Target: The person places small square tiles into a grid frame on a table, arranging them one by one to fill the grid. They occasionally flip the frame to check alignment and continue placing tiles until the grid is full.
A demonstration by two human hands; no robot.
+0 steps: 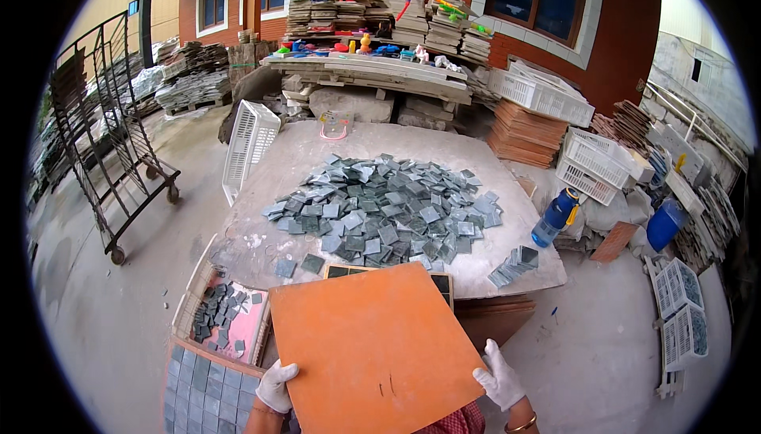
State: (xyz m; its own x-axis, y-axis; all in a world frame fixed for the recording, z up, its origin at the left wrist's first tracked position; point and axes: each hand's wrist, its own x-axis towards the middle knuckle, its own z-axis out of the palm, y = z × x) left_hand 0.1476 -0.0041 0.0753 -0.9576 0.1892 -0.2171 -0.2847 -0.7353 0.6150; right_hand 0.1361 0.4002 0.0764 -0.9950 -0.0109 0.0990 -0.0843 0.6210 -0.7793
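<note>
Between my hands is a flat square orange board (pixel 372 339), tilted, with two short dark marks near its lower edge. My left hand (pixel 277 385), in a white glove, grips its left lower edge. At the right corner my gloved right hand (pixel 499 375) holds it, thumb against the edge. A dark gridded tray with a wooden rim (pixel 337 270) shows behind the board's far edge, mostly hidden by it. Beyond lies a heap of small grey-green square stone tiles (pixel 388 208) on a pale worktable (pixel 246 263). A short stack of tiles (pixel 515 266) stands on the table's right.
At left, a crate (pixel 190 295) holds loose dark tiles, beside a panel of laid tiles (pixel 202 390). A blue water bottle (pixel 555 218) stands at the table's right edge. A wheeled metal rack (pixel 111 141) is far left; white baskets (pixel 682 315) sit far right.
</note>
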